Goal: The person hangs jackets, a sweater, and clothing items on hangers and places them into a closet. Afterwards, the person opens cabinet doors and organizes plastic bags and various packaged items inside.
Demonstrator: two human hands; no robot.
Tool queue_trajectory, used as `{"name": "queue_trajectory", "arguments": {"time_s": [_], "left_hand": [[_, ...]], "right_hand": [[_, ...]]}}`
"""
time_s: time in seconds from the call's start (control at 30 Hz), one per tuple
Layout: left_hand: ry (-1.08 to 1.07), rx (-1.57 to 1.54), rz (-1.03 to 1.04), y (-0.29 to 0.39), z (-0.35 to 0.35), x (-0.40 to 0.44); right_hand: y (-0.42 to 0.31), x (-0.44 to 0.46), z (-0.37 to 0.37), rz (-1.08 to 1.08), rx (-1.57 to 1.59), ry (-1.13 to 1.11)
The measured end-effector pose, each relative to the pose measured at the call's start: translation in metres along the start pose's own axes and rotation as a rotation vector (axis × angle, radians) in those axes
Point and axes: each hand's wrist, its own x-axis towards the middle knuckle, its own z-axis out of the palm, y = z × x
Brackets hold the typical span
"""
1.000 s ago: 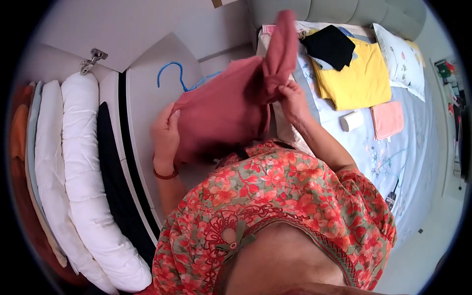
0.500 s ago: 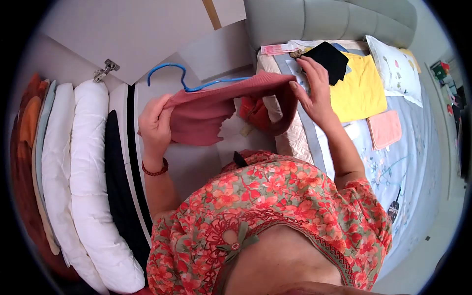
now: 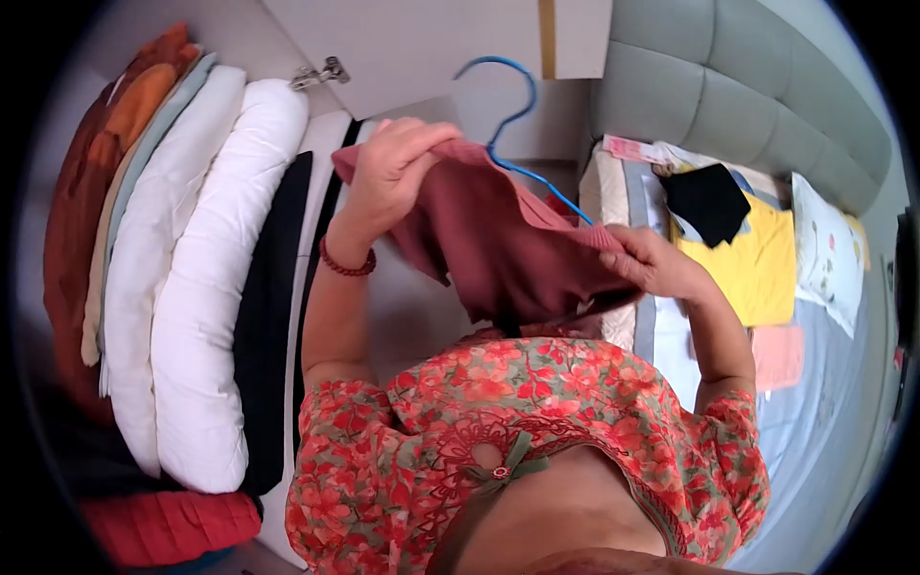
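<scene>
A dusty-pink knit garment (image 3: 503, 249) is stretched between my hands in front of my body. My left hand (image 3: 398, 172) has its fingers closed over one end of the cloth. At the opposite end, my right hand (image 3: 654, 263) pinches the ribbed edge between thumb and fingers. A blue hanger (image 3: 517, 107) rises out of the garment, its hook above the cloth and one arm running down towards my right hand. The hanger's lower part is hidden by the fabric.
On the left, an open wardrobe holds white rolled bedding (image 3: 211, 287), brown and orange cloth (image 3: 96, 211) and a red folded item (image 3: 172, 527). On the bed at right lie a black cloth (image 3: 707, 203), a yellow garment (image 3: 752, 268), a pink cloth (image 3: 778, 356) and a pillow (image 3: 822, 249).
My right hand, open beside the garment before, now grips its edge. My left hand is higher. The hanger stands more upright, and the view has shifted, showing more of the wardrobe.
</scene>
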Motion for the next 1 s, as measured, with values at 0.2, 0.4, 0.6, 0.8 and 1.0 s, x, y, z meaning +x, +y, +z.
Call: {"name": "queue_trajectory", "arguments": {"time_s": [0.2,0.4,0.6,0.8,1.0], "left_hand": [[-0.009,0.231,0.131,0.014,-0.023,0.023],[0.087,0.289,0.183,0.036,-0.078,0.055],[0.109,0.525,0.128,0.062,-0.138,0.065],[0.371,0.428,-0.055,0.043,-0.179,0.037],[0.490,-0.362,-0.255,0.012,-0.155,-0.014]], "right_hand": [[-0.035,0.007,0.005,0.227,0.515,-0.137],[-0.092,0.009,-0.021,0.028,0.709,-0.072],[-0.135,0.005,-0.056,-0.107,0.628,-0.019],[-0.156,-0.001,-0.078,-0.161,0.713,0.097],[-0.121,0.002,-0.121,-0.425,0.476,0.469]]}}
